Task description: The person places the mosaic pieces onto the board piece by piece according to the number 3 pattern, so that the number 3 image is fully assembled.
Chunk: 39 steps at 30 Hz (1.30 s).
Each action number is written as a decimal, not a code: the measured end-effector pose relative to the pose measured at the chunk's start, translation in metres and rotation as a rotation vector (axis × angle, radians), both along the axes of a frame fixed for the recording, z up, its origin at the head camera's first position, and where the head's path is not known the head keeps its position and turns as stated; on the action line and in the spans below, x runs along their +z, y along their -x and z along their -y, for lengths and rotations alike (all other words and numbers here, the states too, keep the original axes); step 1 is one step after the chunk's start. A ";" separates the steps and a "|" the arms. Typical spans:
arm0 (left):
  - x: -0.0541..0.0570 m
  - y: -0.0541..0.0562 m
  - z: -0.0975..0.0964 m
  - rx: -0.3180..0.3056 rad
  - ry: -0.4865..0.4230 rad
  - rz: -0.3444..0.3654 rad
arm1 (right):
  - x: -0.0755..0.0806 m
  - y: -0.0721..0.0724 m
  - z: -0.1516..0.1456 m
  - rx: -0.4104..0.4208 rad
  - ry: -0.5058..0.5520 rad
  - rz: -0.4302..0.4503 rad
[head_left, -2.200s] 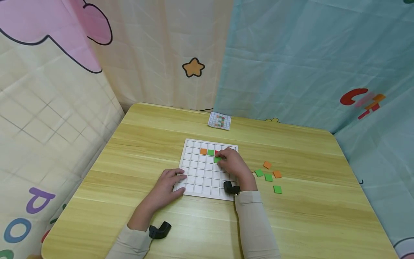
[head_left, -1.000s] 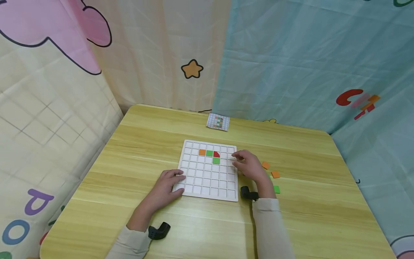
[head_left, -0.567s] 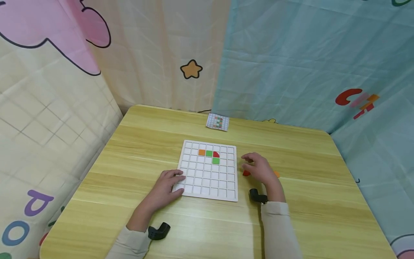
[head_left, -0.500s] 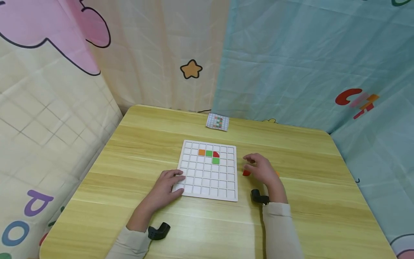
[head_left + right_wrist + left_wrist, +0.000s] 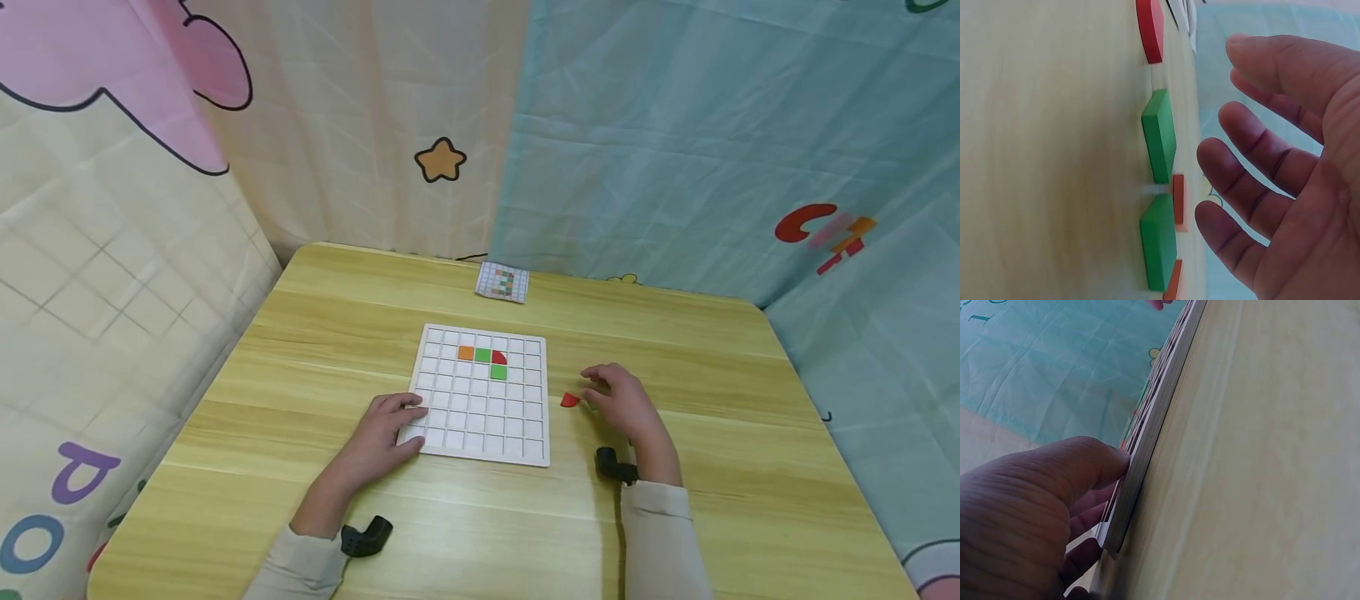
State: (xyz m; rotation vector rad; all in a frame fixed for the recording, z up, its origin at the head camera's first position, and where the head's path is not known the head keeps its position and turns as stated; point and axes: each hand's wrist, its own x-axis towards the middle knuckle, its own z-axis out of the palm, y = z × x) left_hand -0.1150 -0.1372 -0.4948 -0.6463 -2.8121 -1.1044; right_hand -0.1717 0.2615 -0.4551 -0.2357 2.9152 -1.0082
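A white grid board [image 5: 457, 421] lies on the table, with an orange square tile [image 5: 466, 353], a green square tile [image 5: 483, 356], a red quarter-round tile [image 5: 499, 357] and a second green tile [image 5: 498, 372] in its cells. My left hand [image 5: 386, 433] rests on the board's left edge; in the left wrist view the thumb [image 5: 1094, 459] touches the rim. Right of the board, my right hand [image 5: 622, 404] hovers above loose tiles, fingers loosely bent and holding nothing. Beneath it the right wrist view shows green tiles [image 5: 1160, 137], orange tiles [image 5: 1179, 203] and a red tile [image 5: 1151, 31].
A small printed card [image 5: 502, 282] with a coloured grid pattern lies behind the board near the table's far edge. The loose red quarter-round tile [image 5: 570, 400] sits between board and right hand. Patterned cloth [image 5: 637, 150] hangs around the wooden table [image 5: 360, 317].
My right hand has left the green tile on the board and moved right, over the loose tiles. The loose red tile, hidden before, now shows. My left hand has stayed on the board's edge.
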 end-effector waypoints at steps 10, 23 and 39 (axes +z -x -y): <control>0.002 -0.001 0.000 0.000 -0.005 0.006 | 0.001 -0.008 -0.013 0.018 -0.029 -0.025; 0.001 -0.001 -0.001 0.001 -0.003 -0.004 | -0.001 -0.010 -0.017 -0.005 -0.072 0.007; 0.001 -0.001 0.000 0.002 -0.004 -0.002 | -0.006 -0.008 -0.019 0.044 -0.091 -0.002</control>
